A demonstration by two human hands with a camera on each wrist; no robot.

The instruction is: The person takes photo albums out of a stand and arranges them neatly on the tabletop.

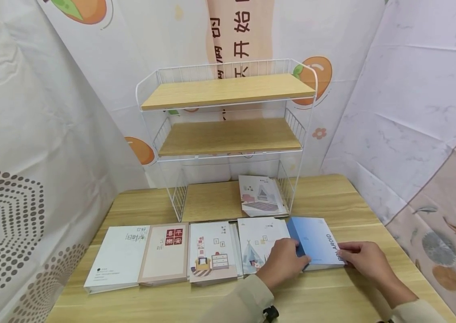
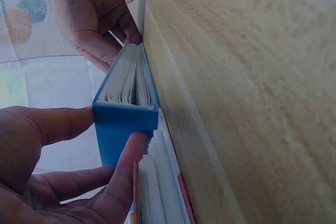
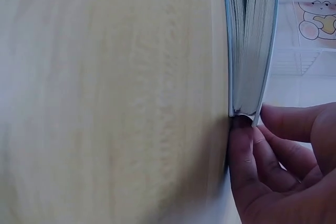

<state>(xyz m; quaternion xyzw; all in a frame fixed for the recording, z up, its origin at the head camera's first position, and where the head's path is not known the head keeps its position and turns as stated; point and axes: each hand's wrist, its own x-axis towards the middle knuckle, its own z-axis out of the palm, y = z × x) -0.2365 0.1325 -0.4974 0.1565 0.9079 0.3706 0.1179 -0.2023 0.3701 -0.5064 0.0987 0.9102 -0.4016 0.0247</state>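
A blue photo album [image 1: 317,244] marked POLAROID lies flat on the table, at the right end of a row of albums. My left hand [image 1: 283,262] is at its spine. In the left wrist view the thumb [image 2: 68,123] touches the cover's edge and a fairly straight finger [image 2: 131,153] rests against the blue spine. My right hand [image 1: 367,262] pinches the opposite edge of the cover. In the right wrist view its thumb [image 3: 291,121] is on the outside, with a fingertip at the opening beside the pages [image 3: 252,51].
Left of the blue album lie a tent-picture album [image 1: 258,237], a furniture-picture album [image 1: 213,251], a beige album [image 1: 165,251] and a white album [image 1: 119,255]. Behind them stands a wooden-shelved wire rack [image 1: 228,92]. Another illustrated album [image 1: 261,195] lies on its bottom shelf.
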